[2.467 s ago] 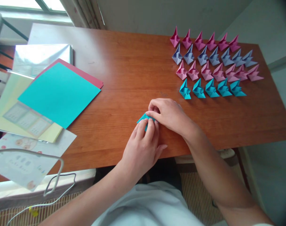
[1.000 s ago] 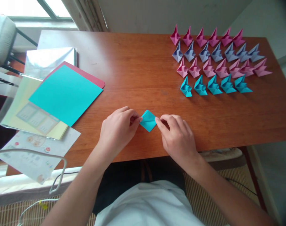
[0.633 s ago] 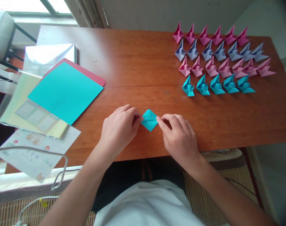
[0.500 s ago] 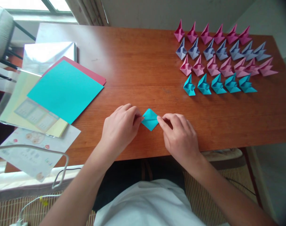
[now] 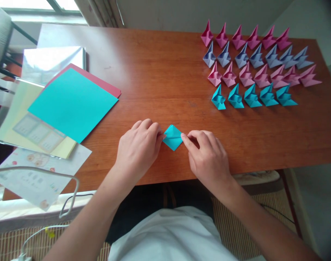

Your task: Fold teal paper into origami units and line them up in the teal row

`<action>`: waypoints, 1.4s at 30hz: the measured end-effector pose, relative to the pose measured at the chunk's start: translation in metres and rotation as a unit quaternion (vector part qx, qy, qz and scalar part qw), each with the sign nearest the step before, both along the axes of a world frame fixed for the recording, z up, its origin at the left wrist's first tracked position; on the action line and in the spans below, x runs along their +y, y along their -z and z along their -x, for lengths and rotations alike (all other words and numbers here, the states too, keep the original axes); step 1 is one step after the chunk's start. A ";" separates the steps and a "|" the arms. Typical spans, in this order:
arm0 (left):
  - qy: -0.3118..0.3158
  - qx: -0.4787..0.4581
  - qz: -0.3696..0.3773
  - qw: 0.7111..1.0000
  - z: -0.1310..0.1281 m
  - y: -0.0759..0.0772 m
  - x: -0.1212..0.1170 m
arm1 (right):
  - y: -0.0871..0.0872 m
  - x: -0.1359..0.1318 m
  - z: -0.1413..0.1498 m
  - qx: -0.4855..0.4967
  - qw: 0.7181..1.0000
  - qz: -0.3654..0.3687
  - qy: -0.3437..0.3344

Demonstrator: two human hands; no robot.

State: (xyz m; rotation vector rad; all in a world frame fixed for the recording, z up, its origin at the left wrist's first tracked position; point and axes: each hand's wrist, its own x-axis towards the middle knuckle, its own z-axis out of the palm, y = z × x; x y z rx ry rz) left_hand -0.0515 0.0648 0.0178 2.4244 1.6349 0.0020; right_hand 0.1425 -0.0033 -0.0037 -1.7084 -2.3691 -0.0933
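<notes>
A small folded turquoise paper [image 5: 173, 138] lies near the front edge of the wooden table, diamond-shaped with a crease across its middle. My left hand [image 5: 140, 143] pinches its left corner between thumb and fingers. At the opposite corner, my right hand [image 5: 207, 156] grips the paper with thumb and forefinger, the other fingers curled in. The undersides of both pinches are hidden.
Rows of folded paper figures stand at the right: magenta [image 5: 237, 37], lavender [image 5: 241, 56], pink [image 5: 246, 75] and turquoise [image 5: 252, 96]. Turquoise sheets [image 5: 74, 103] lie on red ones at the left, beside a printed card [image 5: 37, 177] and a white cable [image 5: 77, 186].
The view has shifted very slightly. Both hands keep their hold on the folded paper, and its shape looks the same.
</notes>
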 end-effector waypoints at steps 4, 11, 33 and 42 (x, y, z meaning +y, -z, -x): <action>0.015 -0.017 -0.060 0.998 0.000 0.008 -0.009 | 0.001 0.001 0.000 -0.003 1.000 -0.011 -0.003; 0.112 -0.113 -0.186 0.970 -0.013 0.017 -0.064 | 0.001 0.001 0.001 -0.003 1.000 -0.017 -0.004; 0.109 -0.019 -0.126 0.986 -0.031 0.027 -0.072 | -0.003 0.043 -0.011 0.197 0.975 0.100 -0.008; 0.110 -0.020 -0.128 0.985 -0.031 0.026 -0.072 | -0.013 0.091 0.005 0.160 0.963 0.206 0.061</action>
